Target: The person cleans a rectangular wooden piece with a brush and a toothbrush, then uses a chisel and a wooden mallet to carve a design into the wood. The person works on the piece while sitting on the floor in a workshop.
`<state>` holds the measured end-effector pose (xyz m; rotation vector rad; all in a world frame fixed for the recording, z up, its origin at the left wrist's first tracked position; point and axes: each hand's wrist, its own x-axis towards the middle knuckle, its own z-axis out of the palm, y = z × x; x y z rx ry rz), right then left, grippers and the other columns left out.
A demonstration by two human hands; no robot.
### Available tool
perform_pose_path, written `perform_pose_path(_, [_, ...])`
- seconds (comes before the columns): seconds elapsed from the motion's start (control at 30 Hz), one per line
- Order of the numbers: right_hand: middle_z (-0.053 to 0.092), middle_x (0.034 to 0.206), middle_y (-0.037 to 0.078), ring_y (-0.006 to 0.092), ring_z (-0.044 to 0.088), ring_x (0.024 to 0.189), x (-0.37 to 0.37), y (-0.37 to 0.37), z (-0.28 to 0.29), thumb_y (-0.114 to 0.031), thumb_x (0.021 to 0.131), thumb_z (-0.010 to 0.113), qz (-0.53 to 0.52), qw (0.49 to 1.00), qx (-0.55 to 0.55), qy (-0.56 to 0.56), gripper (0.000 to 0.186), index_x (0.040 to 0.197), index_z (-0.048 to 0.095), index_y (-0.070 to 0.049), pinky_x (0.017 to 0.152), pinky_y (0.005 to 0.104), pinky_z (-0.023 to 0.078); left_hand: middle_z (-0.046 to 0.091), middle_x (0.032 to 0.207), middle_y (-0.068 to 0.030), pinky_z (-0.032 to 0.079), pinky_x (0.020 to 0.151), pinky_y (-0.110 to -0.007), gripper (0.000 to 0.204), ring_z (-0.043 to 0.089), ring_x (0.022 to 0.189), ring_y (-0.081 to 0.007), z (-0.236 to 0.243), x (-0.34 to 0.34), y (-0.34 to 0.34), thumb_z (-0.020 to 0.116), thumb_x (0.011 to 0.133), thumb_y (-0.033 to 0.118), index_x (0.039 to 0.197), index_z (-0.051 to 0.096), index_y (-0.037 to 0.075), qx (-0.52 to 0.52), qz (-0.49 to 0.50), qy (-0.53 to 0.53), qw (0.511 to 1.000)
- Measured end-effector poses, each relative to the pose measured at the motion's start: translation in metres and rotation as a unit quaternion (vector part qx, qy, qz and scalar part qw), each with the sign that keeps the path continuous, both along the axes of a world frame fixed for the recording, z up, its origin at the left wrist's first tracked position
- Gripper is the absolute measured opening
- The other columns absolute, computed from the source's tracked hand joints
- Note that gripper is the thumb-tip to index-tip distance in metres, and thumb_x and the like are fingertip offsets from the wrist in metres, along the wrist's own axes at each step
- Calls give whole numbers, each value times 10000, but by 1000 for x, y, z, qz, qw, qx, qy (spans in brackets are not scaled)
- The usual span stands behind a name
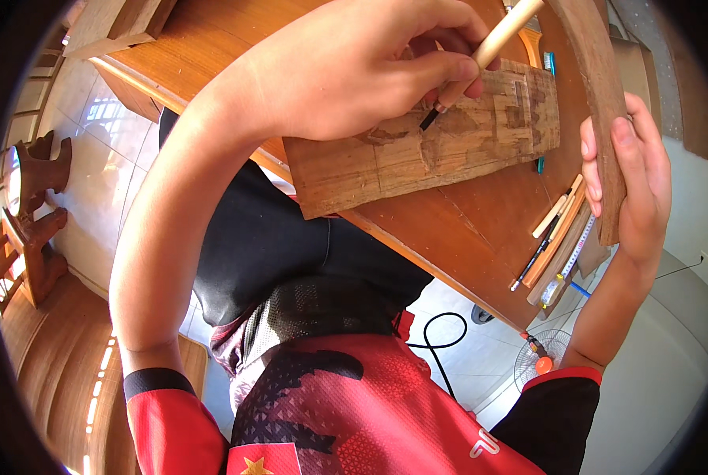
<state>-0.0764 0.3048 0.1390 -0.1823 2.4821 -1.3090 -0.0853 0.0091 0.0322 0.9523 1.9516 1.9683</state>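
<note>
My left hand point(417, 79) grips a pale wooden-handled carving tool point(492, 41), its dark narrow tip point(428, 119) angled down to the face of a weathered board point(354, 174) with marked and cut patches. The board lies on the orange-brown wooden table point(441, 237). At the right, my right hand point(635, 170) is closed round a long, rough strip of wood point(591, 55) held nearly upright. Beside that hand lie several slim wooden-handled tools point(544, 245), a measuring tape point(576, 253) and some wood pieces.
An orange-handled brush point(528, 43) and a teal tool point(549, 62) lie behind the board. A wooden block point(116, 24) sits top left. Wooden chairs point(33, 214) stand on the tiled floor at left. A small fan point(540, 356) and black cable point(441, 332) are below the table.
</note>
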Motion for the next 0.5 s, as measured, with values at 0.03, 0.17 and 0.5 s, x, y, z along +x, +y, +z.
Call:
perform_pose_path(0.03, [629,925,73,35,495,583,0,1,0,-291,1141,545,-5,1000,-4,2,411,1406,533,23,455,196,390,737,877,-127,566,740,-348,192,694,781,-200,2,0,0,577,1103,97,1154,660,-69,-9,-4,-4,1000])
perform_pose_path(0.17, [626,921,74,34,487,584,2,2,2,-281,1139,547,-13,1000,-10,5,409,1413,529,22,460,193,388,745,892,-130,567,737,-346,222,700,787,-201,11,-1,0,578,1109,115,1188,660,-75,-35,-9,-6,999])
perform_pose_path(0.5, [605,908,68,43,492,578,7,8,6,-281,1148,518,-35,999,-10,11,385,1384,534,24,468,201,404,744,893,-129,552,710,-358,258,692,769,-198,22,-13,-7,569,1121,166,1198,675,-55,-86,-65,-62,992])
